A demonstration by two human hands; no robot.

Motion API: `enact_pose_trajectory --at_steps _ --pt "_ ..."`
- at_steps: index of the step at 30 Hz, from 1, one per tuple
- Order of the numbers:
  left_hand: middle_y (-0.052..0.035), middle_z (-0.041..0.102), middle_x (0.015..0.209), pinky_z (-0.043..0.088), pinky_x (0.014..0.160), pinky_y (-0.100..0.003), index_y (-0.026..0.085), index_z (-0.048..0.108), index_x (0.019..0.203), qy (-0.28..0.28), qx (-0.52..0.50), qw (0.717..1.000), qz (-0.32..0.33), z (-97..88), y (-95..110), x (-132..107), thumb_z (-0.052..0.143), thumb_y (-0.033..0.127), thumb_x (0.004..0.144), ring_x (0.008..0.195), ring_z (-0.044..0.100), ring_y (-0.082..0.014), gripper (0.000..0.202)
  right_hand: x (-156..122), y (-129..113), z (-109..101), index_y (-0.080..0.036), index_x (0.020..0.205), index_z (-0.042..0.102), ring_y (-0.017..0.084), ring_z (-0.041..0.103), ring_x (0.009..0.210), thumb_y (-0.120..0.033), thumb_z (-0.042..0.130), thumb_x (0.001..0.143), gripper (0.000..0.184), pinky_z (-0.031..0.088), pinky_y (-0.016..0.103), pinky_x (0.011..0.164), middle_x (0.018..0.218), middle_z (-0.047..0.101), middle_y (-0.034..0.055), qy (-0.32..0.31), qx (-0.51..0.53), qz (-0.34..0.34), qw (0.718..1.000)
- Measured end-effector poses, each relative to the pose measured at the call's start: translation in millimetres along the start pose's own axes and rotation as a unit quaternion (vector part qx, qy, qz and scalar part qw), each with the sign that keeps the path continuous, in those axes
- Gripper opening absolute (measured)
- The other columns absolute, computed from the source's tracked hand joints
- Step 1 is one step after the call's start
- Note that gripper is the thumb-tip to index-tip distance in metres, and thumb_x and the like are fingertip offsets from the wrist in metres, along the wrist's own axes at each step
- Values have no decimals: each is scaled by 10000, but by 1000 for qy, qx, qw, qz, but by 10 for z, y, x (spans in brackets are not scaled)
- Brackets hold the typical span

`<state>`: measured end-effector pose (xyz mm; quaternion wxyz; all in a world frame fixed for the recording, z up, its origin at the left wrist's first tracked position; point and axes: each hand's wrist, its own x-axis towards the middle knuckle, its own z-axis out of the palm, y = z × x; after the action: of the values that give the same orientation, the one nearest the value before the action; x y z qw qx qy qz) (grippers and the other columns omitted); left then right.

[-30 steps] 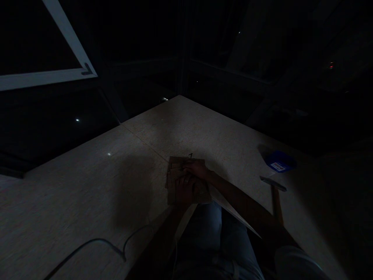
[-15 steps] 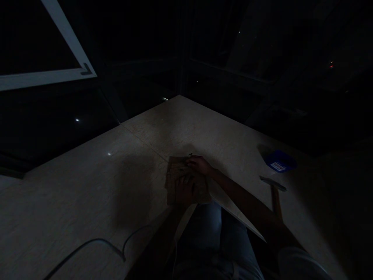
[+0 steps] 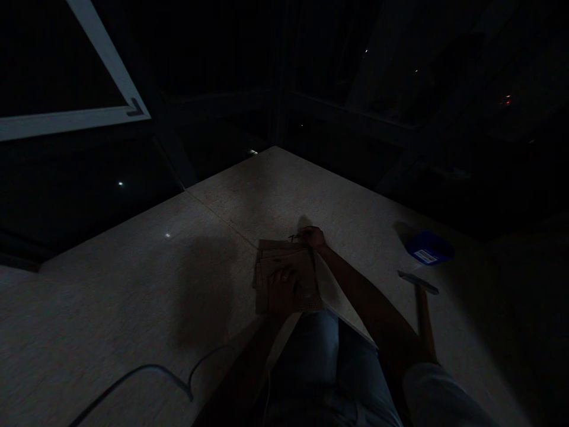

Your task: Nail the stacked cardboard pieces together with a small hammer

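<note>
A stack of brown cardboard pieces (image 3: 284, 252) lies at the near corner of the worktop, close to my lap. My left hand (image 3: 283, 289) rests on top of it with bent, spread fingers, pressing nothing but the cardboard. At the stack's far right corner is my right hand (image 3: 313, 236), its fingers drawn together. By those fingertips a small, thin dark piece (image 3: 291, 238) shows, too dim to name. Whether the fingers touch it is unclear.
The scene is very dark. On the pale worktop (image 3: 146, 296) to the right lie a hammer (image 3: 424, 314) and a blue tub (image 3: 429, 248) with a white label. A cable (image 3: 151, 366) curves at lower left. Dark window frames (image 3: 106, 112) border the back.
My right hand has slid off the top of the cardboard to its far right corner, and its fingers have drawn together. My left hand stays in place.
</note>
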<state>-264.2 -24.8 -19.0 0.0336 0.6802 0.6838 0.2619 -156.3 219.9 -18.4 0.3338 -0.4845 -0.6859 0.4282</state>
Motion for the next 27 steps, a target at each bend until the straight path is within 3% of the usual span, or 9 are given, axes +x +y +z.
enact_pose_trajectory --at_steps 5,8,11,15,17,20,27 --pt "-58 631 1387 383 1007 -468 283 662 1237 -6 -5 1000 -4 -21 11 3 580 319 922 1200 541 -288 328 -37 -69 -33 -151 892 734 209 717 912 -220 723 846 83 548 423 927 940 762 50 16 -89 -5 996" --pt "-63 621 1399 382 999 -469 271 656 1235 -3 -3 1000 -4 -22 20 5 583 321 916 1192 543 -291 330 -114 -193 -40 -172 963 753 219 721 943 -176 623 862 165 543 394 934 1000 771 65 4 -115 -31 993" --pt "-64 624 1388 382 997 -464 269 668 1206 -1 -5 1000 -3 -11 28 10 587 312 909 1183 543 -293 311 -299 -359 36 -185 1040 755 204 713 983 -202 556 920 233 537 347 929 1055 766 68 -56 -128 -79 987" --pt "-89 645 1328 393 992 -460 250 675 1190 4 -6 1000 -4 9 32 22 598 293 896 1182 543 -296 307 -651 -577 238 -218 1066 765 217 708 993 -309 732 862 226 534 327 911 1073 765 62 -164 -147 -137 966" --pt "-108 664 1263 390 1008 -474 233 688 1157 5 -1 1000 -8 11 31 26 606 292 889 1192 537 -308 286 -789 -669 337 -218 1044 776 241 685 1060 -329 782 838 234 510 352 961 1124 749 81 -214 -180 -168 945" --pt "-118 675 1216 386 1023 -485 225 694 1138 -5 6 1000 -10 -5 27 28 617 305 881 1193 533 -321 280 -882 -777 442 -210 1013 786 227 674 1067 -276 699 924 141 498 342 969 1134 736 91 -277 -234 -203 910" --pt "-112 666 1274 394 1004 -471 225 664 1217 -22 6 1000 -11 -42 36 23 574 324 919 1156 558 -303 327 -823 -832 410 -231 1050 790 217 687 1075 -162 607 957 216 505 336 977 1135 752 71 -269 -245 -198 910"
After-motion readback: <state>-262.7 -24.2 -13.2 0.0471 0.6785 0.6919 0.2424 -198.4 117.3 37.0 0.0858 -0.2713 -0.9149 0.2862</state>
